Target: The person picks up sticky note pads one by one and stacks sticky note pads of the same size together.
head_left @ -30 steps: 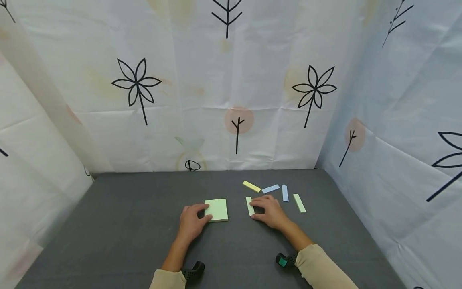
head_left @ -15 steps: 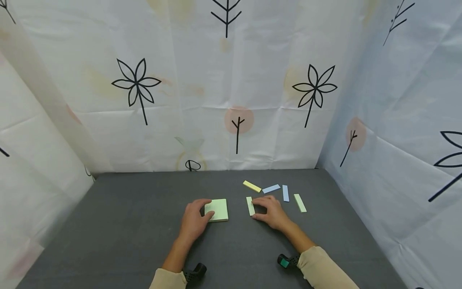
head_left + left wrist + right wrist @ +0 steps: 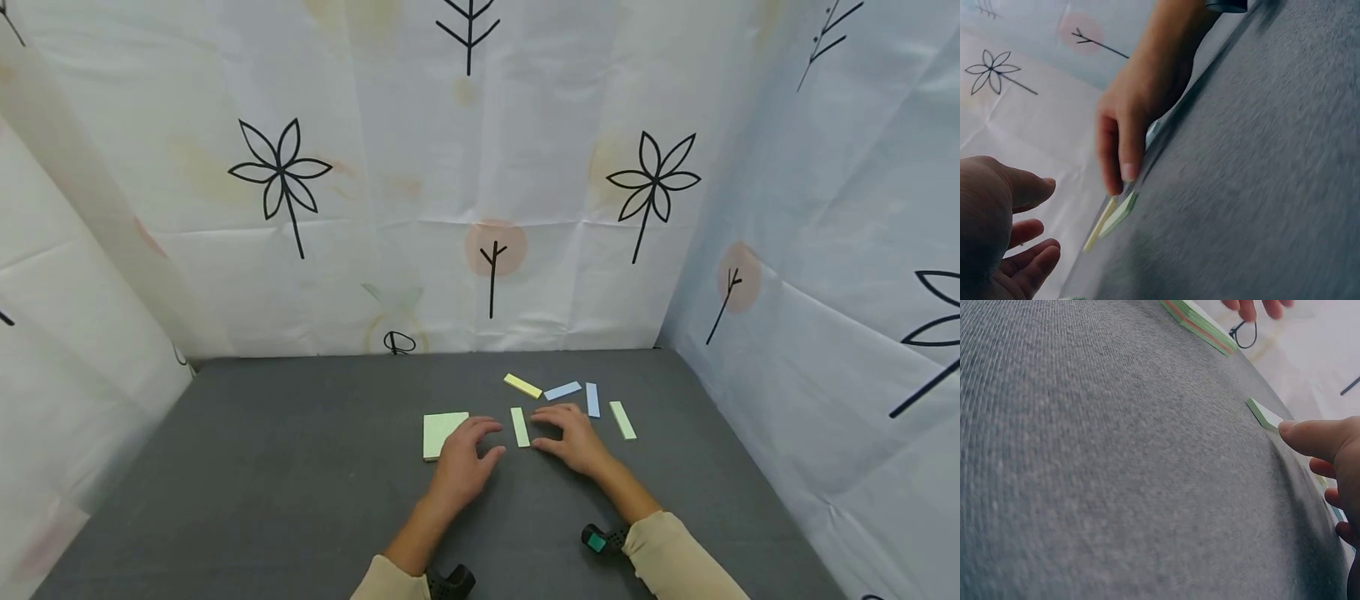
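A pale green square sticky note pad (image 3: 439, 432) lies on the dark grey table, its right side overlapped by my left hand (image 3: 463, 463) in the head view. This hand holds nothing, its thumb and fingers spread and pointing at a narrow pale green sticky note strip pad (image 3: 520, 427). On the strip's other side is my right hand (image 3: 574, 439), fingers relaxed and apart, fingertips right at the strip's edge. In the right wrist view the thumb (image 3: 1313, 437) overlaps the end of the strip, and the square pad (image 3: 1200, 328) shows green sides with an orange layer.
Behind and right of my right hand lie more narrow strips: a yellow one (image 3: 522, 386), two blue ones (image 3: 562, 391) and another pale green one (image 3: 622, 420). White patterned cloth (image 3: 390, 275) hangs along the table's back edge and sides.
My left hand has come away from the square pad's left side and moved right, across it toward the strip. My right fingers have drawn slightly back from the strip, which stays in place.
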### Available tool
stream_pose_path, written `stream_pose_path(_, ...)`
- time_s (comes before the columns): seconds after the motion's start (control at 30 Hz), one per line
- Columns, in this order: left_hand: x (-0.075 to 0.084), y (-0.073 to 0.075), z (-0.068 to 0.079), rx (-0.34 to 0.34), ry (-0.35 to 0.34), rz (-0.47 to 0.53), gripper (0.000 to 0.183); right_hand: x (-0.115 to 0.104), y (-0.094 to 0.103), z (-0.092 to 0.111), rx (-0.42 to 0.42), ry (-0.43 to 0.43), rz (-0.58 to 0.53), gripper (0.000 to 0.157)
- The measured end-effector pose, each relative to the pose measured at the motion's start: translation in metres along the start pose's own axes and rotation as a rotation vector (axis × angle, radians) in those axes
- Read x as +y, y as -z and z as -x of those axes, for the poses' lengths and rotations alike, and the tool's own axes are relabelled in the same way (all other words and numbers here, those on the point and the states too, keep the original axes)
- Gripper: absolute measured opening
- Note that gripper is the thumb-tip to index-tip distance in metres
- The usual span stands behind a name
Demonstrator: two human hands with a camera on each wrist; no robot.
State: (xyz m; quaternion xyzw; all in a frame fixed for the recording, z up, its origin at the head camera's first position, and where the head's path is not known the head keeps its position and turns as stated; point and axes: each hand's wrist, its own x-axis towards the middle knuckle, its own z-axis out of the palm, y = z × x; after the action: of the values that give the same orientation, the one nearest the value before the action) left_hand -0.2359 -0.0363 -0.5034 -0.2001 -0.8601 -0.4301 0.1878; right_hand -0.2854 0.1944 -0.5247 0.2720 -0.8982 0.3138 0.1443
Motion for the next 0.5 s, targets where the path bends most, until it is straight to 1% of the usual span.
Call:
stream_pose_path(0.07, 0.002, -0.009, 0.0, -0.006, 0.002, 0.005, 0.028, 0.002, 0.001, 0.001, 0.011, 0.002, 0.01, 0.037)
stream_pose_path(0.2, 0.005, -0.025, -0.001, -0.015, 0.043, 0.011, 0.027, 0.007, 0.003, 0.003, 0.04, 0.016, 0.009, 0.036)
stream_pose_path(0.33, 0.006, -0.036, -0.001, -0.02, 0.09, 0.004, 0.026, 0.011, 0.006, 0.005, 0.08, 0.038, 0.009, 0.035)
stream_pose_path(0.5, 0.005, -0.049, -0.004, 0.004, 0.125, -0.022, 0.025, 0.013, 0.012, 0.004, 0.112, 0.029, 0.022, 0.034)
